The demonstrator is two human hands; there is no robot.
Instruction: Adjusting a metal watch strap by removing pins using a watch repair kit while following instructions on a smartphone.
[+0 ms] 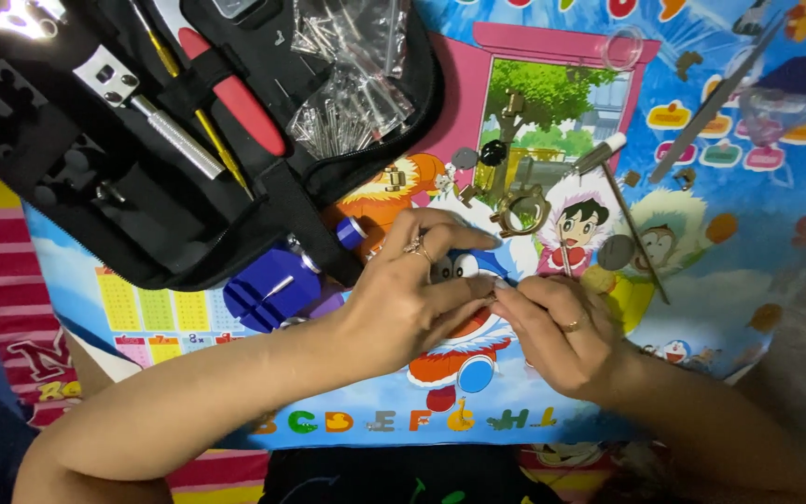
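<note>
My two hands meet in the lower middle of the frame, fingertips pressed together over the colourful cartoon-printed mat (701,308) that covers the bench. My left hand (403,303), with a ring on one finger, comes in from the lower left, and my right hand (566,331), also ringed, comes in from the lower right; the fingertips of both close on one very small piece at the point where they touch, just right of centre. That piece is almost wholly hidden by my fingers, so I cannot tell its shape or which way its long axis runs; both grips are pinched nearly closed around it, neither hand clearly nearer than the other. Above the pinch, toward the upper middle of the frame, lies a small brass-coloured ring-shaped metal part (520,210), well apart from my fingers, with a few dark round discs (616,252) and small metal bits scattered around it. A thin dark rod (636,233) slants down just right of that. To the left of my left hand sits a blue plastic holder block (268,289), close to my wrist. The open black fabric tool case (142,205) fills the upper left, holding a red-handled tool (235,89), a yellow-shafted tool (200,117), and clear bags of thin metal pins (347,103).
</note>
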